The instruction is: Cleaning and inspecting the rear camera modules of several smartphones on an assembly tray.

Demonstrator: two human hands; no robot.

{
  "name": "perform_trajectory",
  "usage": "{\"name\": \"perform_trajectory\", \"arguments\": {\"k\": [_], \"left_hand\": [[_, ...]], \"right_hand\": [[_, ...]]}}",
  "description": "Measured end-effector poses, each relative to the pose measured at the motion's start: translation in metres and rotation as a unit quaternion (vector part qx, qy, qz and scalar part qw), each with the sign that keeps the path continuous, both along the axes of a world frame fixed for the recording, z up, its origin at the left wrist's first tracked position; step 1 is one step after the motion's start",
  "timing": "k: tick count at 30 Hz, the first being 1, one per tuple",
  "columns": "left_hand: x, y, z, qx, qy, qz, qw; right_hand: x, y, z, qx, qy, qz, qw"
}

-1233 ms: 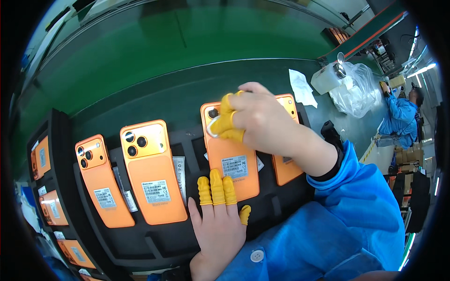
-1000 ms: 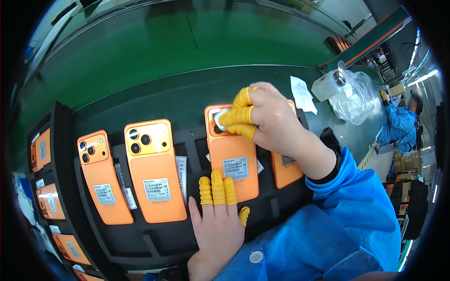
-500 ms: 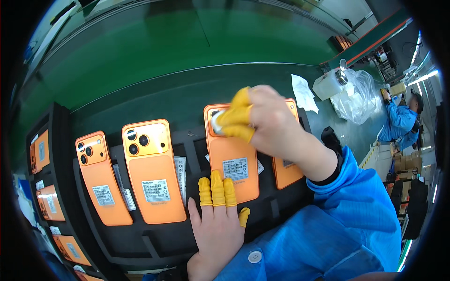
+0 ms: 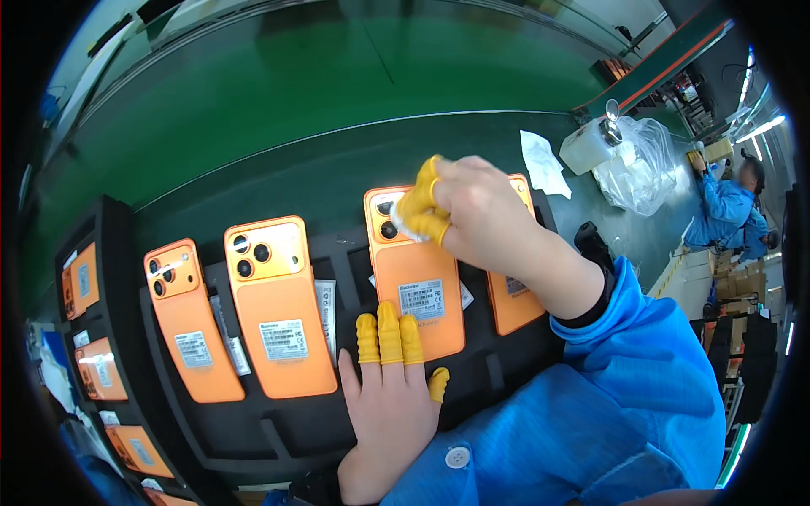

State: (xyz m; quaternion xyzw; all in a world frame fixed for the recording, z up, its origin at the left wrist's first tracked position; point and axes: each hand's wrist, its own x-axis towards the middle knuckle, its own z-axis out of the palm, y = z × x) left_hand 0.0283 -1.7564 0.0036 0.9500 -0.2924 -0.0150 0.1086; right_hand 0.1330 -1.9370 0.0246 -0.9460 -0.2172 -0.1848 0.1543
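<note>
An orange phone [image 4: 443,333] lies back side up in a black tray [image 4: 308,426], a printed label on its lower half. On its camera area my right hand [image 4: 481,202] presses a small white wipe [image 4: 399,221], pinched between fingertips in yellow finger cots. The pad covers part of the camera block, while two lenses show to its left. My left hand [image 4: 390,413] lies flat with fingers stretched, its yellow-capped fingertips on the phone's lower left edge. To the left are two more orange phones, one nearer [image 4: 299,371] and one farther [image 4: 211,379]. My right forearm partly hides another phone [image 4: 516,312].
A second black tray [image 4: 135,354] with several orange phones stands at the left. On the green bench [image 4: 337,160], a white sheet [image 4: 542,164], a pump bottle [image 4: 584,152] and a clear plastic bag [image 4: 637,181] lie at the right. A person in blue [image 4: 726,207] sits beyond.
My right hand has slid the wipe a little to the right across the camera block, uncovering the left lenses. My left hand keeps its place on the phone. The whole view has shifted slightly.
</note>
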Motion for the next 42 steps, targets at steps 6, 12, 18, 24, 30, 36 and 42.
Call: {"name": "perform_trajectory", "arguments": {"k": [6, 12, 18, 24, 30, 36, 42], "left_hand": [[0.0, -0.003, -0.002, -0.04, -0.018, 0.004, 0.999], [-0.009, 0.012, 0.0, -0.16, -0.146, -0.02, 0.976], [-0.029, 0.035, -0.006, -0.177, -0.062, -0.176, 0.966], [-0.02, 0.028, -0.004, -0.164, -0.012, -0.242, 0.956], [-0.005, 0.069, 0.014, -0.091, -0.107, 0.03, 0.99], [-0.001, 0.085, 0.01, -0.025, -0.008, 0.115, 0.993], [0.001, 0.088, 0.009, -0.033, 0.014, 0.111, 0.993]], "right_hand": [[0.009, -0.024, 0.008, 0.173, -0.04, -0.071, 0.981], [-0.006, -0.03, 0.029, 0.176, -0.036, -0.04, 0.983], [0.002, -0.044, 0.063, 0.184, -0.1, -0.012, 0.978], [0.018, 0.032, 0.065, 0.087, -0.101, 0.075, 0.988], [0.033, 0.095, 0.028, 0.029, -0.055, 0.148, 0.987], [0.044, 0.115, -0.003, 0.011, -0.023, 0.206, 0.978], [0.039, 0.116, 0.0, 0.0, -0.034, 0.222, 0.974]]}}
